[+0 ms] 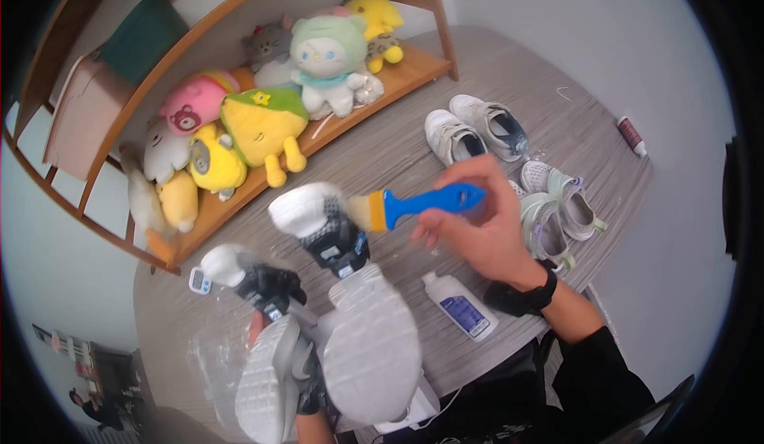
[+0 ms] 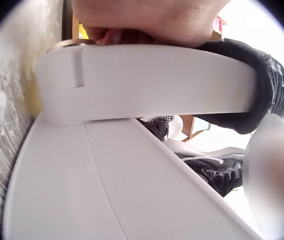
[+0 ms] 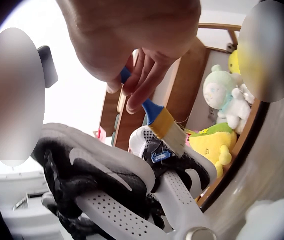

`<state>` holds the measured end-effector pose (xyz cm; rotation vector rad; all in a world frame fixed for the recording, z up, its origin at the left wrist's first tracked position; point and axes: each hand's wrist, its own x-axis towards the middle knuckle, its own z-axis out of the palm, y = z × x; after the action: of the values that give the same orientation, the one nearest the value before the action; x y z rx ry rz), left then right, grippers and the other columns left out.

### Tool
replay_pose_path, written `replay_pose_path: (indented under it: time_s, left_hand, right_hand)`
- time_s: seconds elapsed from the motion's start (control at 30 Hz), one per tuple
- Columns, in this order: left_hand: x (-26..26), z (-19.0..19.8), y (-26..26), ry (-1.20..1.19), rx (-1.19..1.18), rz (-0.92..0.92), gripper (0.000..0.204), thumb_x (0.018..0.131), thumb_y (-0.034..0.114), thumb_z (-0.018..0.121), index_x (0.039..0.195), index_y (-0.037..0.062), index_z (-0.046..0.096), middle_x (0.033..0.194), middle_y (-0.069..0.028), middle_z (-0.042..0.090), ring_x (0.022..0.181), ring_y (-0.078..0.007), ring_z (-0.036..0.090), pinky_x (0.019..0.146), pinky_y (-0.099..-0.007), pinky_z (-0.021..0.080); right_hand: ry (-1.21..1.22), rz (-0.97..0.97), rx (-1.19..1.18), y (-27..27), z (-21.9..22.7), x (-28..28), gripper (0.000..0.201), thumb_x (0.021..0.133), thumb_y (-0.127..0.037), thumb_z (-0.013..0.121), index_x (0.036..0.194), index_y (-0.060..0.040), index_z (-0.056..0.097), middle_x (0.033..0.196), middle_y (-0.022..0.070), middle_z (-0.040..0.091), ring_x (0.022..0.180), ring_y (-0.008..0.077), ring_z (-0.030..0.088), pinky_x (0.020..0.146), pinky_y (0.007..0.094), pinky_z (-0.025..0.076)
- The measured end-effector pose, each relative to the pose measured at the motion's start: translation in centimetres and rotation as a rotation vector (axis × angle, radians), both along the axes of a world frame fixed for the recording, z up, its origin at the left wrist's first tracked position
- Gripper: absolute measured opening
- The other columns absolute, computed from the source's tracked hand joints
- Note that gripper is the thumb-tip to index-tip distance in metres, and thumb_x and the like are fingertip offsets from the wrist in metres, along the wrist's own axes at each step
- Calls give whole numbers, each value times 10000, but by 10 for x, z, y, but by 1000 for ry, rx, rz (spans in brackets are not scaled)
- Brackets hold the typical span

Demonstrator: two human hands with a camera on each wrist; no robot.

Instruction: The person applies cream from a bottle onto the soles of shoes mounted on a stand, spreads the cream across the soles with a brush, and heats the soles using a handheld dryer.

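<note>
My right hand [image 1: 489, 225] pinches a paintbrush [image 1: 434, 201] by its blue handle. The pale bristles lie right at the side of a black-and-white sneaker [image 1: 334, 233], near its laces. That sneaker sits on a white shoe rack [image 3: 117, 215] with perforated arms. Another white-toed sneaker [image 1: 247, 277] is beside it, and two more turn their pale soles [image 1: 372, 348] towards me. Low among them my left hand [image 2: 152, 20] has its fingers curled at the rack; in the head view the shoes mostly hide it.
Right of the rack lies a white bottle [image 1: 461, 307] with a blue label. White shoes [image 1: 477, 130] and pale green sandals [image 1: 561, 213] stand farther right, near a small dark red bottle [image 1: 631, 136]. Plush toys [image 1: 263, 126] fill a wooden shelf behind. A small timer [image 1: 200, 281] is at left.
</note>
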<state>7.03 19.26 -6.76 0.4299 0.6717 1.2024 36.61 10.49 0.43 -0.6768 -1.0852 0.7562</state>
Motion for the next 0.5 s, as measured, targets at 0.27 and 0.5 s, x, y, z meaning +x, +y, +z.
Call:
replay_pose_path:
  time_s: [0.27,0.5]
  left_hand:
    - [-23,29,-48,4,104,125,362,1083,365,537,1101,44,702,882,-105,746,685,-210,713,608,-338,588]
    - [-49,9,-33,-418,-18,-244,477,1072,443,527,1057,8,723,859,-152,761,691,-283,742,617,-392,617]
  right_hand:
    - [-413,-215,-36,0,66,-13,299,903,-86,824,1058,5,585,862,100,762,784,120,760,687,224,587]
    - [-541,-323,-28,-10,89,-38,314,905,-122,832,1054,16,592,813,108,759,746,130,757,630,214,545]
